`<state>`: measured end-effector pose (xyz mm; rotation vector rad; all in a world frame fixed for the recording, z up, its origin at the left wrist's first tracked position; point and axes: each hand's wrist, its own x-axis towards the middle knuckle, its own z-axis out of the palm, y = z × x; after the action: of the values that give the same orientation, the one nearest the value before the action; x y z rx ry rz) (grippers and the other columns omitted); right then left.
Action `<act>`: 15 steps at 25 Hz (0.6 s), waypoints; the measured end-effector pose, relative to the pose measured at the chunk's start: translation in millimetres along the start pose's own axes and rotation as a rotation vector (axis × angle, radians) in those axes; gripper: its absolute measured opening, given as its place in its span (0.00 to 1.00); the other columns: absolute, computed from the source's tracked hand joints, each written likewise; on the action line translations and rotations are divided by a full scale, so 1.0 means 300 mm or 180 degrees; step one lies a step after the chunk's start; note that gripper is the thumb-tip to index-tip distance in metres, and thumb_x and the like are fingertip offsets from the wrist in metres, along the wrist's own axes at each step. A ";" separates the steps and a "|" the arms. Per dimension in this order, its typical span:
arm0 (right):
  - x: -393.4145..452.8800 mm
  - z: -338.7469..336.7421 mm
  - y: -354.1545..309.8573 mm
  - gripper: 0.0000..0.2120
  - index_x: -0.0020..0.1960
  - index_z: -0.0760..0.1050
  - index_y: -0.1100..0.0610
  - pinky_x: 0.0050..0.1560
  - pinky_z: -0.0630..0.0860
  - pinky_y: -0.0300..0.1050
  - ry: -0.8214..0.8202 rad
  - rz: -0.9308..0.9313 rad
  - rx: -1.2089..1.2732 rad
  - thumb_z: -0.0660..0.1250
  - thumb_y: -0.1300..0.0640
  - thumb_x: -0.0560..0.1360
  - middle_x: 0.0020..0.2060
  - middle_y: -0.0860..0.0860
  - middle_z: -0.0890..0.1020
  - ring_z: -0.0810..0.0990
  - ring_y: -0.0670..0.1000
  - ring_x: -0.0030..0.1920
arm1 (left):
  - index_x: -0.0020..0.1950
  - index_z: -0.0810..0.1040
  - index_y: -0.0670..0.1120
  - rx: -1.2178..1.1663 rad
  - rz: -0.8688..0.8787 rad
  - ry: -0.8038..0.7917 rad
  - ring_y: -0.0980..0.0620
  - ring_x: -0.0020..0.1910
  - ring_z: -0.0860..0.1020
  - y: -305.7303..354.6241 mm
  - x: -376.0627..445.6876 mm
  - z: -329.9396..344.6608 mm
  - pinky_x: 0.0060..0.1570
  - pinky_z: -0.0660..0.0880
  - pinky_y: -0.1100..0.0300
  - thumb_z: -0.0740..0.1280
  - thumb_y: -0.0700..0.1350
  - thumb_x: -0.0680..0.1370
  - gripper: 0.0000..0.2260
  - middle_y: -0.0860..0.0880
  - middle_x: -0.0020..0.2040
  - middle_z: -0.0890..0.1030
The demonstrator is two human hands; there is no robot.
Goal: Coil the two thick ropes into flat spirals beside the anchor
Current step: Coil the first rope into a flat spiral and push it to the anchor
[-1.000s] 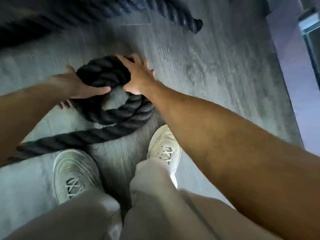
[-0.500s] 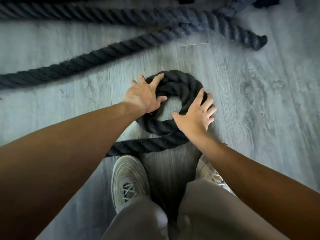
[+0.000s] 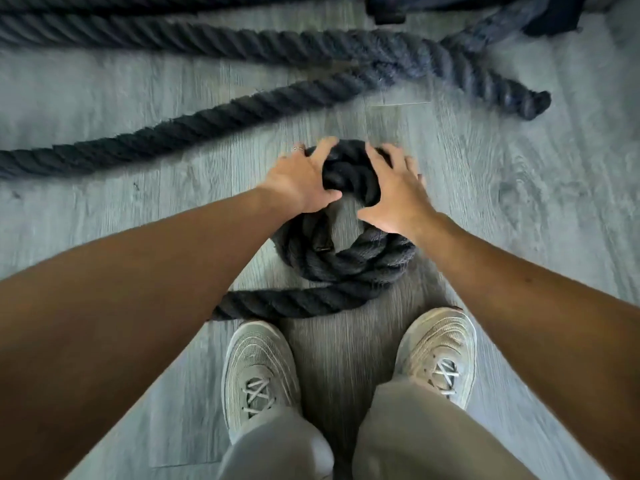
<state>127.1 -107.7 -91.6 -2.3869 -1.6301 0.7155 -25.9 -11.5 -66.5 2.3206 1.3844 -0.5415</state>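
A thick black rope coil (image 3: pixel 349 261) lies on the grey floor just in front of my feet, wound in a small loose spiral of about two turns. Its tail runs left under my left forearm. My left hand (image 3: pixel 301 181) and my right hand (image 3: pixel 394 195) both clasp the far side of the coil, fingers over the rope, thumbs at the hollow centre. A second thick rope (image 3: pixel 194 123) stretches uncoiled across the floor beyond, ending in a capped tip (image 3: pixel 533 105) at the right. The anchor (image 3: pixel 388 8) is a dark shape at the top edge, mostly cut off.
Another run of rope (image 3: pixel 173 38) lies along the top of the view, crossing the second one near the right. My two pale sneakers (image 3: pixel 258 372) stand close behind the coil. Bare wood-look floor (image 3: pixel 536 220) spreads to the right.
Both hands have slid along the coil to its far side and now sit close together. The view has tilted to show more of the far ropes.
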 end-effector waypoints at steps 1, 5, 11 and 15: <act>-0.035 0.021 -0.012 0.54 0.82 0.49 0.48 0.73 0.59 0.64 0.0184 0.0222 0.0034 0.77 0.50 0.66 0.79 0.51 0.52 0.54 0.59 0.75 | 0.82 0.47 0.60 0.0188 0.0144 -0.0051 0.31 0.68 0.71 0.002 0.007 0.003 0.60 0.75 0.43 0.63 0.62 0.80 0.36 0.36 0.79 0.58; -0.252 0.151 -0.098 0.58 0.81 0.37 0.45 0.72 0.55 0.64 0.0339 0.1807 0.0744 0.75 0.39 0.67 0.79 0.59 0.45 0.51 0.65 0.75 | 0.83 0.42 0.61 0.0600 0.0194 0.0037 0.29 0.69 0.71 0.009 -0.011 0.017 0.58 0.76 0.44 0.58 0.61 0.83 0.34 0.37 0.82 0.52; -0.184 0.120 -0.029 0.54 0.81 0.40 0.42 0.73 0.57 0.63 0.0198 0.0959 0.0541 0.73 0.42 0.67 0.76 0.58 0.50 0.55 0.62 0.71 | 0.83 0.46 0.55 0.0255 -0.0439 -0.0005 0.32 0.63 0.77 -0.040 -0.062 0.026 0.51 0.76 0.47 0.60 0.65 0.80 0.37 0.33 0.79 0.56; 0.003 -0.010 0.009 0.53 0.81 0.44 0.37 0.76 0.57 0.62 -0.0542 -0.0131 0.0231 0.76 0.48 0.68 0.79 0.49 0.49 0.52 0.59 0.76 | 0.81 0.47 0.49 -0.0263 -0.1318 -0.0167 0.36 0.58 0.79 -0.088 -0.144 0.091 0.42 0.71 0.51 0.61 0.68 0.78 0.40 0.33 0.70 0.70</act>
<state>131.1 -107.7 -90.3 -2.2905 -1.6795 0.9769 -72.0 -45.7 -71.1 1.9447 1.8355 -0.6424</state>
